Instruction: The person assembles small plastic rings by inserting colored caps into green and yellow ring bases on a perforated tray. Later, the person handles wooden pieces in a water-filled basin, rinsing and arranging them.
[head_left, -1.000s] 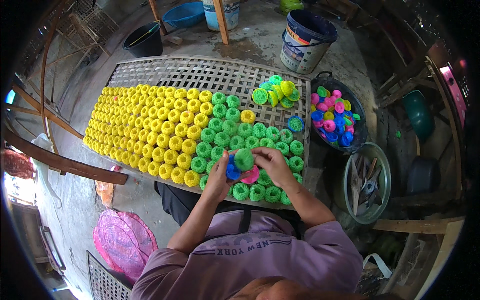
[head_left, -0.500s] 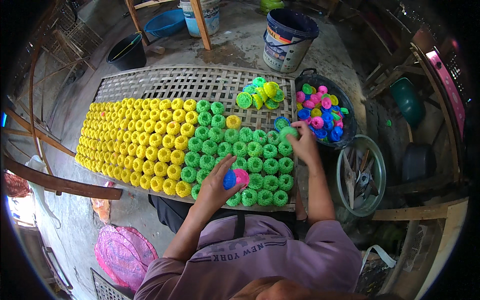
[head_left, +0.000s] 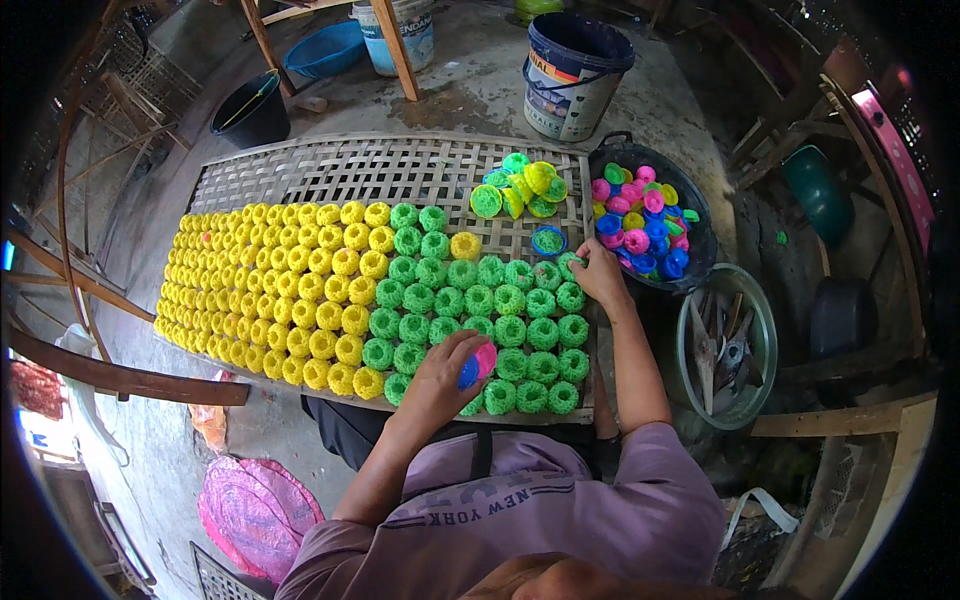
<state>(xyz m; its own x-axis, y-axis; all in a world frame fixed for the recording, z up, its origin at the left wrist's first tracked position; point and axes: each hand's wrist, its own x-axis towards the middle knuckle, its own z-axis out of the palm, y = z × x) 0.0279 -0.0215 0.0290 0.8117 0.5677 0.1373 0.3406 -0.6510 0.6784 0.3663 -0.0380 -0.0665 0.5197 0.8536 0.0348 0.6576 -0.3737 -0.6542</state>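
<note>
My left hand [head_left: 440, 380] is closed around small plastic cups, a pink cup [head_left: 486, 358] and a blue cup [head_left: 469, 373], above the near rows. With pinched fingers my right hand [head_left: 603, 275] holds a green ring-shaped noodle-like piece [head_left: 569, 264] at the right end of the green rows. Neat rows of green pieces [head_left: 542, 333] and yellow pieces [head_left: 325, 312] cover much of a woven bamboo tray [head_left: 300, 172]. A blue-rimmed cup with green filling [head_left: 548, 240] lies beside the right hand. Farther back sits a heap of filled yellow, green and blue cups [head_left: 524, 187].
At the tray's right stand a black tub [head_left: 697, 190] of colourful cups and a clear basin [head_left: 770, 340] holding pale pointed pieces. A paint bucket [head_left: 570, 95], a black bucket [head_left: 262, 115] and a blue basin [head_left: 325, 52] are behind. A pink sack [head_left: 255, 510] lies lower left.
My right hand has brought the green piece down to the row's right end, moving slightly right. My left hand has shifted a little right and lower, still holding the pink and blue cups.
</note>
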